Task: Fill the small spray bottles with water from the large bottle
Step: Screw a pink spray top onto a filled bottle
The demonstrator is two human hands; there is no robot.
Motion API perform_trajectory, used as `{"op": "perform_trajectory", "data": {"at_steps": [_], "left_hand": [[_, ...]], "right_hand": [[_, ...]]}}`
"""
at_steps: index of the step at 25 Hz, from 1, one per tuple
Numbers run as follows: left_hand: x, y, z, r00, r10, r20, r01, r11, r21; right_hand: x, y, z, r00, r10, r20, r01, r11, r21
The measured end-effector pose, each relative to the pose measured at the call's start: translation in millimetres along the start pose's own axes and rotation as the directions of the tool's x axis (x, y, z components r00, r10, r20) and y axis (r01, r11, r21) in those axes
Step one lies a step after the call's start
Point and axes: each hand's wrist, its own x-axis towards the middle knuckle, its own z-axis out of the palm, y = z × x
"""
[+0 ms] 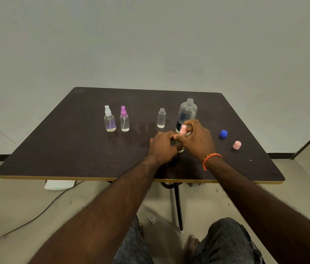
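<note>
Dark brown wood-grain table (55,149), thin yellow edge band, matte top with faint wet smears at centre frame. It stands on a beige floor against a plain grey wall.

Large bottle (188,111), right of centre: clear plastic, rounded shoulders, threaded neck uncapped, dark label low on its body. Upright, partly hidden behind the right hand.

Left hand (161,145) at centre frame: fingers curled round the body of a small bottle, which is almost wholly hidden; only a pale sliver shows near the table.
Right hand (198,138), orange cord bracelet (210,158) at the wrist: fingertips pinch the pale pink spray head (183,129) sitting on top of that held bottle. Both hands gripping, touching each other.

Three small clear cylinders stand upright, left of the large bottle:
- white-topped spray bottle (109,121), far left, faint violet tint low down;
- magenta-topped spray bottle (124,121), just beside it, dip tube visible;
- open small bottle (161,118), no top, threaded neck, clear liquid inside, near the large bottle.

Right side of table, well apart from the hands: blue ribbed cap (223,133); pale pink round cap (236,145) nearer the frame's lower right.
</note>
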Motion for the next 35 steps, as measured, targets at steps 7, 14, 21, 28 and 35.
{"op": "perform_trajectory", "data": {"at_steps": [7,14,21,28,35], "left_hand": [[-6,-21,-34,0.999,-0.042,-0.028,0.043,0.998,0.043],[-14,-69,-92,0.981,-0.119,-0.155,0.139,0.982,0.127],[-20,-110,-132,0.948,-0.156,-0.278,0.240,0.923,0.301],[-19,-128,-147,0.919,-0.170,-0.357,0.285,0.911,0.298],[-16,-156,-168,0.894,-0.197,-0.402,0.318,0.911,0.261]], "right_hand": [[5,-16,27,0.991,-0.054,0.123,0.054,0.999,0.000],[20,-62,86,0.967,-0.128,0.220,0.103,0.987,0.122],[38,-105,141,0.960,-0.170,0.221,0.123,0.970,0.211],[44,-123,169,0.974,-0.127,0.189,0.072,0.959,0.275],[37,-124,201,0.975,-0.135,0.174,0.091,0.967,0.237]]}}
